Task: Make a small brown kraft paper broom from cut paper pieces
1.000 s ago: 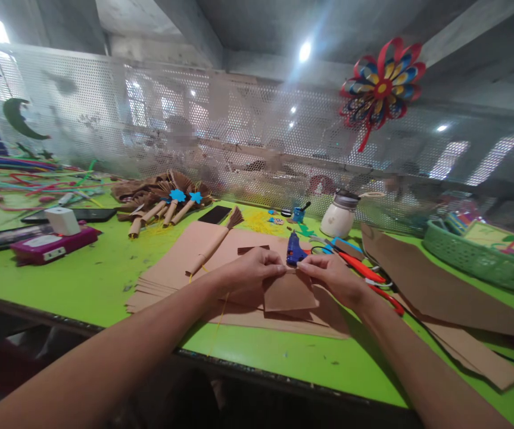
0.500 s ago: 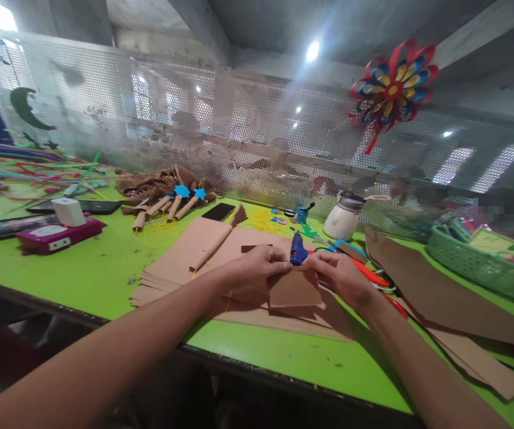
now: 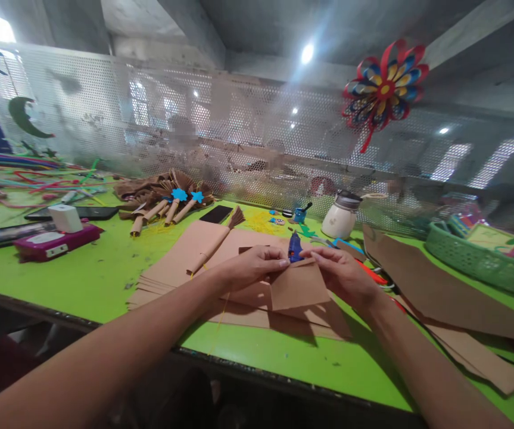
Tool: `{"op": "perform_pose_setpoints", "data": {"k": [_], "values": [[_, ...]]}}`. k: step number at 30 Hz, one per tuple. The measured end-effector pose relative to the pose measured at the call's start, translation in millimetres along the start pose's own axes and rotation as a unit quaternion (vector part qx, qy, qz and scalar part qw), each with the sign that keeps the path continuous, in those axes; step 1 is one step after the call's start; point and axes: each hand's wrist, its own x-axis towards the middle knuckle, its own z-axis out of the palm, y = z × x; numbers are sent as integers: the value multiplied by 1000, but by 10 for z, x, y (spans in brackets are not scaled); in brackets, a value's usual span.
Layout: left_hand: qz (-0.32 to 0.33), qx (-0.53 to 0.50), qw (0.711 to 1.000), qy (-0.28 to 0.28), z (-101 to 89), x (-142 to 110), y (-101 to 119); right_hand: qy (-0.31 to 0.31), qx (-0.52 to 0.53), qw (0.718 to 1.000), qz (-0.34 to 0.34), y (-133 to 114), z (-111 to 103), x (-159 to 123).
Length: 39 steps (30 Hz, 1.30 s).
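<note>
Between my two hands is a small piece of brown paper [image 3: 300, 289], its top edge folded over in a narrow strip. My left hand [image 3: 263, 265] pinches its upper left corner. The upper right corner is pinched by my right hand [image 3: 339, 268]. Just behind the paper a blue glue gun [image 3: 295, 245] rests on the table. Under my hands lies a stack of larger brown paper sheets [image 3: 203, 238]. A rolled paper tube with a fringed end [image 3: 209, 247] lies across that stack, left of my hands, and a small dark pleated strip [image 3: 250, 249] is partly hidden behind my left hand.
Finished brown paper pieces with blue stars [image 3: 178, 195] lie at the back left, near a black phone [image 3: 216, 214]. A purple power strip [image 3: 58, 240] sits left. A white jug [image 3: 339, 217], brown card [image 3: 439, 286] and green basket [image 3: 484, 262] are right. A perforated screen [image 3: 239, 131] stands behind.
The small paper has been raised and tilted slightly, and a folded strip now shows along its top edge. My right fingers have shifted on the corner. The view has moved slightly.
</note>
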Motion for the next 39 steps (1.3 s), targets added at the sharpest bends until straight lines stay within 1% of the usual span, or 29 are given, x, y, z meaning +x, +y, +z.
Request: {"op": "perform_pose_setpoints", "data": {"k": [2, 4, 8, 9, 10, 11, 13, 14, 15, 17, 19, 21, 24, 26, 28, 30, 34, 37, 39], "values": [[-12, -59, 998, -24, 13, -17, -1, -37, -25, 999, 6, -4, 15, -22], [-22, -103, 993, -52, 36, -35, 1, -65, -63, 996, -6, -12, 59, -50], [-38, -131, 980, -145, 89, -50, -16, -95, -113, 988, -40, -54, 139, -93], [-42, -126, 979, -156, 94, -45, -28, -99, -116, 987, -43, -66, 137, -96], [-43, -115, 981, -148, 95, -37, -41, -95, -116, 988, -45, -77, 125, -96], [-43, -98, 987, -123, 89, -25, -53, -84, -117, 989, -44, -86, 106, -92], [-47, -49, 996, -50, 66, 0, -65, -58, -132, 989, -27, -99, 60, -80], [-48, -22, 999, -12, 54, 12, -63, -58, -151, 987, -9, -102, 44, -73], [-49, 7, 999, 18, 44, 21, -55, -68, -177, 982, 10, -102, 36, -66], [-49, 73, 995, 43, 37, 33, -32, -96, -245, 964, 35, -91, 51, -52], [-36, 142, 988, 43, 46, 35, -10, -103, -312, 944, 32, -63, 87, -35], [-24, 184, 982, 38, 57, 27, 4, -92, -348, 933, 25, -23, 116, -16], [-24, 171, 984, 41, 62, 10, 17, -72, -363, 929, 26, 31, 117, 12], [-27, 160, 986, 41, 66, 3, 17, -74, -371, 925, 23, 48, 103, 25], [-22, 173, 984, 47, 75, 8, 7, -79, -378, 922, 13, 50, 93, 29], [-20, 197, 978, 62, 77, 24, -13, -73, -371, 926, 6, 41, 89, 27], [-30, 197, 977, 78, 24, 57, -51, -23, -307, 951, 22, 27, 62, 26], [-65, 178, 980, 60, -29, 53, -59, 11, -280, 959, 28, 56, 12, 43], [-86, 178, 980, 36, -39, 39, -53, 3, -288, 957, 39, 93, -20, 57]]}}
